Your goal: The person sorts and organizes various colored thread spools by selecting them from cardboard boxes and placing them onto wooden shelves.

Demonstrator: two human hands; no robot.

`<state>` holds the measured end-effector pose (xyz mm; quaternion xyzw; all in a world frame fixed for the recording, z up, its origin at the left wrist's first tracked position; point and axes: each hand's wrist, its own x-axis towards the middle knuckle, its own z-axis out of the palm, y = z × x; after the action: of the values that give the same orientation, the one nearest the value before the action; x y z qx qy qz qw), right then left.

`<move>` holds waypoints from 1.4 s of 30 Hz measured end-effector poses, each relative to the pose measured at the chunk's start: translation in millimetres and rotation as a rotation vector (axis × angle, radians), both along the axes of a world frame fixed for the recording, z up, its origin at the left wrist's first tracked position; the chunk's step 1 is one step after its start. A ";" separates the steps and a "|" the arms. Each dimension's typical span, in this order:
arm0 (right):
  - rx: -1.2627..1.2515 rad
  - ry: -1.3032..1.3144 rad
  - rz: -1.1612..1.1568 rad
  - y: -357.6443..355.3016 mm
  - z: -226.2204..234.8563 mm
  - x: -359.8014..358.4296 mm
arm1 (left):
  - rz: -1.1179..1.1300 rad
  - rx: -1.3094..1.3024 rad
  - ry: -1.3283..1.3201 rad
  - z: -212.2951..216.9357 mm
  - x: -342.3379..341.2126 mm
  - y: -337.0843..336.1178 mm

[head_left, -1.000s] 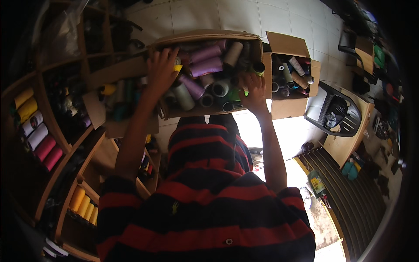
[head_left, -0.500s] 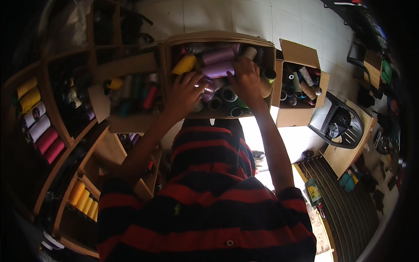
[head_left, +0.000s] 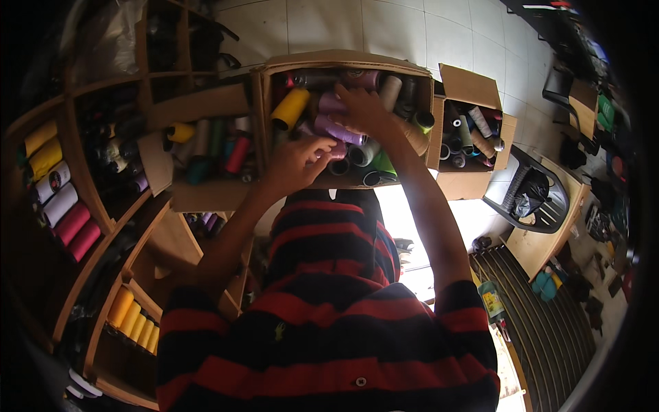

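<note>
A cardboard box (head_left: pixel 343 62) full of thread spools stands before me. My left hand (head_left: pixel 298 161) is at its near left part, thumb and fingers closed on a pinkish-purple thread spool (head_left: pixel 337 151), mostly covered by the fingers. Farther in, my right hand (head_left: pixel 364 111) curls over the right end of a purple thread spool (head_left: pixel 329 103). Another purple spool (head_left: pixel 341 130) lies tilted just below that hand. A yellow spool (head_left: pixel 290 108) leans at the left, and a beige spool (head_left: pixel 390 93) lies behind my right wrist. Grey spools (head_left: pixel 360 154) sit nearer me.
To the left is an open box with a red spool (head_left: pixel 237 154) and several others. A smaller open box (head_left: pixel 470 72) of spools stands right. Wooden shelves (head_left: pixel 103 185) with spools line the left side. A black chair part (head_left: pixel 532 192) and metal slats (head_left: pixel 535 302) are at right.
My right hand has moved left and farther into the box, onto a purple spool. The purple spools have shifted nearer and tilted. My left hand has lowered slightly, its fingers drawn together.
</note>
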<state>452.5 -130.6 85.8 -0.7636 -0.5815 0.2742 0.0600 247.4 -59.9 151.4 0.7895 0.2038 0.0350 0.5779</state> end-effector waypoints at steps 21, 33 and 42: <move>-0.032 -0.130 0.056 -47.2 68.0 -39.2 | 0.610 0.337 0.181 -102.4 76.5 45.0; 0.158 -0.161 0.014 -45.8 53.6 -28.2 | 0.207 0.310 0.093 -46.7 34.4 19.2; 0.133 -0.070 0.220 1.6 -30.2 38.1 | -0.060 0.269 0.124 -15.8 20.4 12.7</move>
<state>490.6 -128.9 55.6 -0.6988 -0.6802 0.2130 0.0597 267.9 -47.1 135.6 0.8661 0.2089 -0.0039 0.4540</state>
